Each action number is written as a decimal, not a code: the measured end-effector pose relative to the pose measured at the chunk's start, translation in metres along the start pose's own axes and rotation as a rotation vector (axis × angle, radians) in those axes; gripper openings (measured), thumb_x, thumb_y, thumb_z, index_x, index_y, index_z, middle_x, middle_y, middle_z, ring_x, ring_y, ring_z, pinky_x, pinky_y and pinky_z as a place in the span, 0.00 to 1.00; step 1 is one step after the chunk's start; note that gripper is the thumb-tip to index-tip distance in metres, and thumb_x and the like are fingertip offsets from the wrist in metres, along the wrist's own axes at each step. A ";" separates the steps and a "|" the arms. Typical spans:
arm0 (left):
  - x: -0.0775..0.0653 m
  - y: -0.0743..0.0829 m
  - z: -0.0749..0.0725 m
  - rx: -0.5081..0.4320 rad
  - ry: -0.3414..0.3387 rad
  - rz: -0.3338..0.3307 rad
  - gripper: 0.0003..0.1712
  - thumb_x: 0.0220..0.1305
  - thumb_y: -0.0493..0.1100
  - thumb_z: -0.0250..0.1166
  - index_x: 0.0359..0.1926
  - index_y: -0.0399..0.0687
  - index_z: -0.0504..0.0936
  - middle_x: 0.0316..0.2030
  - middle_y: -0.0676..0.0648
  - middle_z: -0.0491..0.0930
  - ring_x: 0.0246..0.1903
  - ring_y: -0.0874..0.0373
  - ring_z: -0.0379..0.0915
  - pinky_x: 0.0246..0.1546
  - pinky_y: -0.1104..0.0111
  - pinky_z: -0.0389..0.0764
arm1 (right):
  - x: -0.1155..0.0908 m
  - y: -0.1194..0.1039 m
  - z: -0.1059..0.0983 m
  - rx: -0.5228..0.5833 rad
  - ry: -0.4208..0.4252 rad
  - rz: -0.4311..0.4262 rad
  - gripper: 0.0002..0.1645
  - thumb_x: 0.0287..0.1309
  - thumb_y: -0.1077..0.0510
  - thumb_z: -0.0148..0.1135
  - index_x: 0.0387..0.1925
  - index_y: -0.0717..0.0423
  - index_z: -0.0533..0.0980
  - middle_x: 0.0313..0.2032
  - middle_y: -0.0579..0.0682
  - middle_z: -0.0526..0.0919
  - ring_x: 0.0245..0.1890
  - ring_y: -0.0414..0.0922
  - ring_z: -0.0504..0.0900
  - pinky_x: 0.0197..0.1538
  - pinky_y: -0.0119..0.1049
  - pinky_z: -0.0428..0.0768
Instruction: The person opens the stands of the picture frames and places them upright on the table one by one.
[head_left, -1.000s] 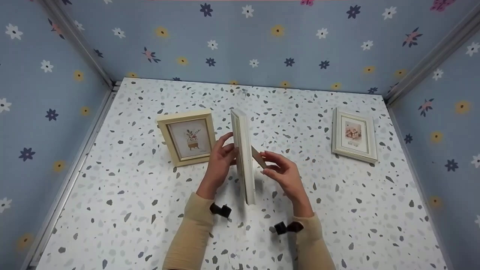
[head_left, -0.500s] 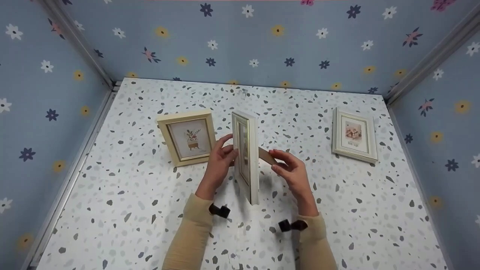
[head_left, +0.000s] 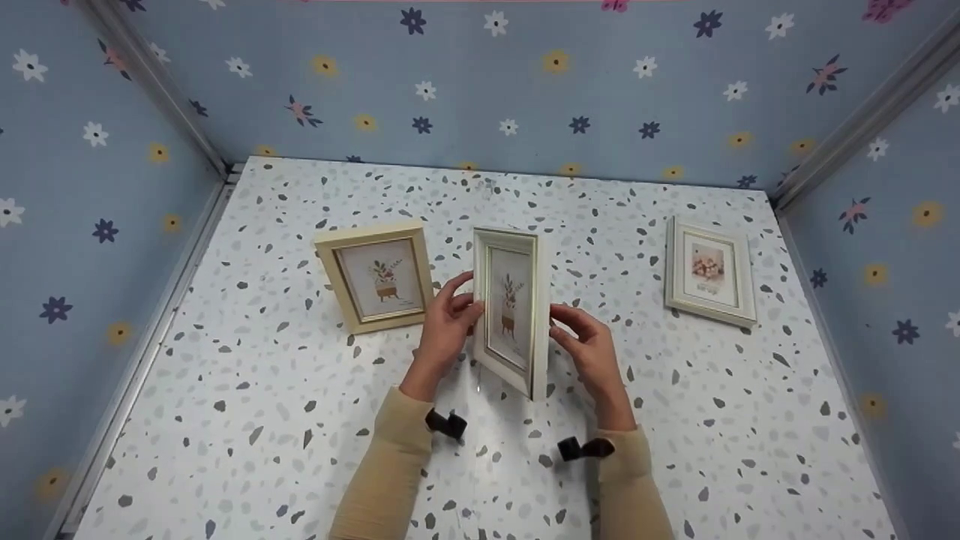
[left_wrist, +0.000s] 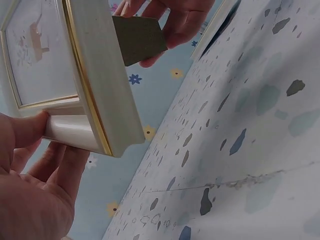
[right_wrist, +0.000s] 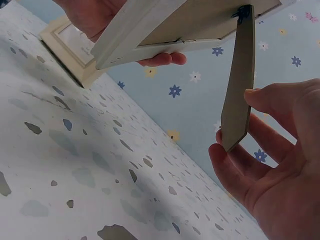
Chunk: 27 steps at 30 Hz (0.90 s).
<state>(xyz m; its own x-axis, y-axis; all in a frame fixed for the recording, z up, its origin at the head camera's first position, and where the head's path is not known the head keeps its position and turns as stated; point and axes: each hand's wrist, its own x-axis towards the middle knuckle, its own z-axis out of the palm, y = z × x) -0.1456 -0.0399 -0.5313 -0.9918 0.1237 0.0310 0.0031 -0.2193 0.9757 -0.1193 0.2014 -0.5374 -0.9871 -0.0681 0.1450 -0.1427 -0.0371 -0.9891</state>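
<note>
Frame (head_left: 511, 304), edge-on 1 second ago, now shows its front over the counter (head_left: 300, 450), seemingly being angled with its stand (right_wrist: 238, 85) swung out; left hand (head_left: 444, 328) grips its edge, right hand (head_left: 589, 346) pinches the stand.

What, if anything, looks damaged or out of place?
The tabletop has a thin, ragged line across it, clearest in the left wrist view; it breaks the otherwise smooth surface. Crack or worn seam, I cannot tell. The held picture frame shows no obvious damage.
</note>
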 end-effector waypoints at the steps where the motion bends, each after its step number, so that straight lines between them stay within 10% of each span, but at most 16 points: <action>1: 0.001 -0.001 0.001 0.006 0.008 -0.002 0.30 0.71 0.33 0.60 0.71 0.44 0.66 0.48 0.39 0.84 0.41 0.52 0.83 0.37 0.62 0.84 | 0.001 0.001 0.000 -0.004 0.002 0.011 0.20 0.60 0.67 0.67 0.54 0.69 0.78 0.53 0.60 0.82 0.57 0.52 0.79 0.60 0.44 0.76; 19: 0.016 -0.022 0.011 0.198 0.070 0.056 0.29 0.69 0.34 0.63 0.69 0.48 0.71 0.45 0.42 0.85 0.44 0.52 0.83 0.46 0.60 0.82 | 0.015 0.031 -0.002 -0.202 0.095 0.241 0.21 0.65 0.59 0.65 0.58 0.56 0.80 0.51 0.54 0.84 0.49 0.48 0.82 0.51 0.39 0.80; 27: 0.015 -0.024 0.007 0.187 0.085 0.053 0.29 0.68 0.35 0.64 0.69 0.47 0.72 0.47 0.39 0.84 0.46 0.49 0.82 0.47 0.57 0.81 | 0.012 0.019 -0.008 -0.120 0.120 0.193 0.17 0.69 0.65 0.58 0.58 0.63 0.78 0.53 0.58 0.82 0.52 0.49 0.81 0.56 0.40 0.78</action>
<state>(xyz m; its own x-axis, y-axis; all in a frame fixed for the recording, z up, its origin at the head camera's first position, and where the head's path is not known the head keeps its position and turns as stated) -0.1598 -0.0259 -0.5528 -0.9968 0.0330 0.0723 0.0710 -0.0387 0.9967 -0.1348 0.2080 -0.5549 -0.9975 0.0563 -0.0437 0.0484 0.0838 -0.9953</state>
